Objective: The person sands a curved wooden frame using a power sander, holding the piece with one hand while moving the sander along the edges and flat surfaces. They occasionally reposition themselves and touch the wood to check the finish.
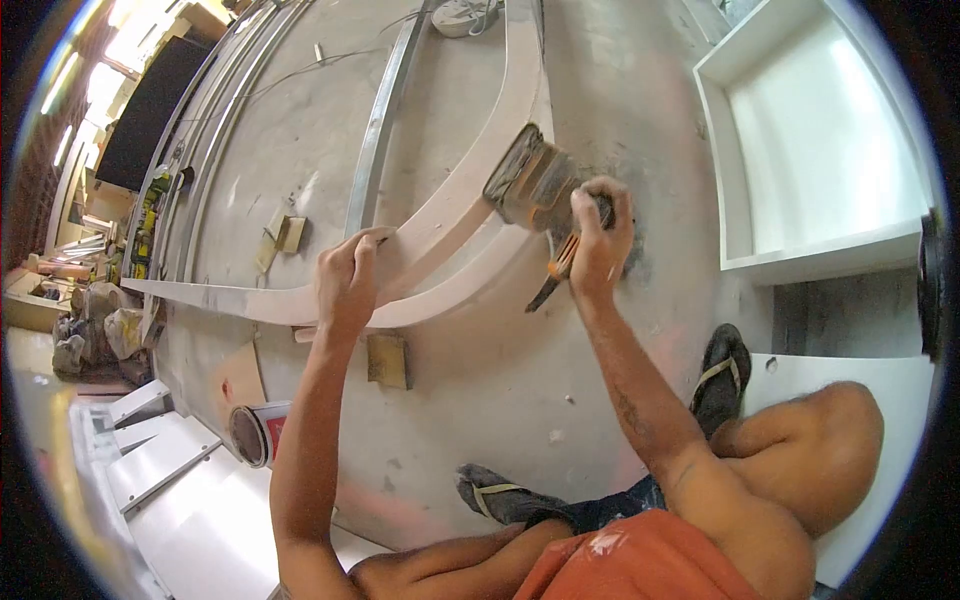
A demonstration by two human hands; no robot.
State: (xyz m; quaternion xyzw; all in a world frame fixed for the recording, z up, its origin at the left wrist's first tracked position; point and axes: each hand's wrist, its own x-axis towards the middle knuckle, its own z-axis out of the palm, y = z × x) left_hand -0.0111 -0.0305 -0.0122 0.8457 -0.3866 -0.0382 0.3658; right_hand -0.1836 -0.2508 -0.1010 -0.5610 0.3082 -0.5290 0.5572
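Pale curved frame [445,228] on our dusty grey floor [490,390];
our left hand [347,280] pinches its edge, our right hand's [602,240] fingers wrap a sander [530,185] over it; a white open box [845,248] lies at right.

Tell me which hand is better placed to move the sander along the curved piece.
Probably the right hand: it grips the sander, positioned at the curved piece. The left hand is on that piece, apart from the sander.
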